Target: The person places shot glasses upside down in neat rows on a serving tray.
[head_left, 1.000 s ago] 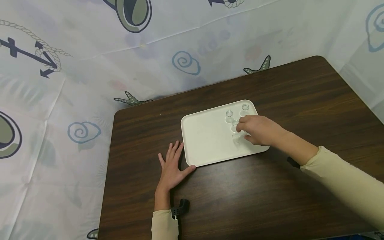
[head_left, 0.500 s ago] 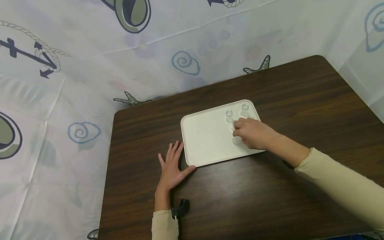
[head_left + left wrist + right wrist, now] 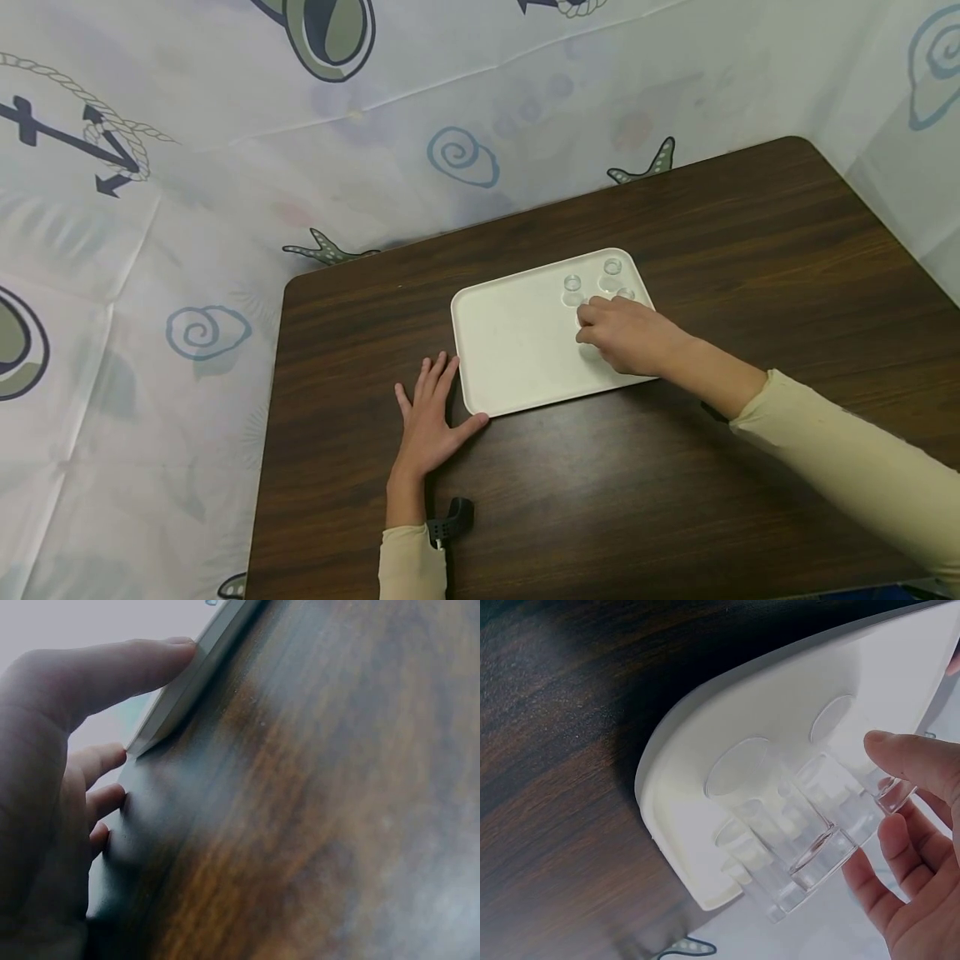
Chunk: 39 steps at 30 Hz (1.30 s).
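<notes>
A white tray (image 3: 510, 350) lies on the brown table. My left hand (image 3: 431, 425) is spread at its near left corner, fingers straight; in the left wrist view the thumb (image 3: 142, 664) touches the tray's rim. Over the tray's right half, my right hand (image 3: 626, 333) pinches a clear shot glass (image 3: 894, 796) between thumb and fingers. That glass stands mouth down, as far as visible. Several more clear shot glasses stand upside down around it, such as one behind (image 3: 572, 283) and one in the far right corner (image 3: 612, 267). My right hand hides others in the head view.
The dark wood table (image 3: 615, 483) extends on all sides of the tray. A white cloth with sea prints (image 3: 375, 167) hangs behind and to the left of it. A black wrist camera (image 3: 452, 518) sits on my left wrist.
My right hand has moved left and its fingers have closed on a front glass, then shifted slightly further left. The left hand and the tray have stayed in place.
</notes>
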{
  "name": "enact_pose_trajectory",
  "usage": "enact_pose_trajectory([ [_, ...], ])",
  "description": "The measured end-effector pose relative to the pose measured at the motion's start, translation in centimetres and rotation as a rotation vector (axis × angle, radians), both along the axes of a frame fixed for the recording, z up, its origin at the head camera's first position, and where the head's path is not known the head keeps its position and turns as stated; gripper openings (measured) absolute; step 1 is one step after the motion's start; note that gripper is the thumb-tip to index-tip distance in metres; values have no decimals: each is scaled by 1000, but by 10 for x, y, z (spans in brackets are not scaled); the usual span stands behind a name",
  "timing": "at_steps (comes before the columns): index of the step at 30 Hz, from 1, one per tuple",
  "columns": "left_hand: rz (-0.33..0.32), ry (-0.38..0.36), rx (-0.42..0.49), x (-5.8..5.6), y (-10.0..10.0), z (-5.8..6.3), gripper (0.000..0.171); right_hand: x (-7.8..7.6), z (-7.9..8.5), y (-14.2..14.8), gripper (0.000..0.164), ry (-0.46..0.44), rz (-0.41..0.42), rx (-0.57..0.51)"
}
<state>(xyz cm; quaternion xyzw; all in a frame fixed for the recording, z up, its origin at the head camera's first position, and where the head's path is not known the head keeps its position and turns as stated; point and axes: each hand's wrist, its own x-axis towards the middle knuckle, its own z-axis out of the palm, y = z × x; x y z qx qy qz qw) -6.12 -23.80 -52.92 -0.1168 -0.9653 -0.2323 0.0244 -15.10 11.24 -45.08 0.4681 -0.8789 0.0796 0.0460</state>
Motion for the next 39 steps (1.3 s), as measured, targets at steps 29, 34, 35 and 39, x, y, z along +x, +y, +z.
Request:
enact_pose_trajectory([
  [29, 3, -19, 5, 0, -2, -2, 95, 1, 6, 11, 42, -63, -5, -92],
  [34, 7, -16, -4, 0, -2, -2, 96, -1, 12, 20, 39, -35, -3, -163],
  [35, 9, -17, -6, 0, -2, -2, 95, -1, 13, 23, 37, -32, -8, -183],
  [39, 7, -14, -2, -1, -2, -3, 95, -1, 18, 37, 36, -7, -52, -279],
])
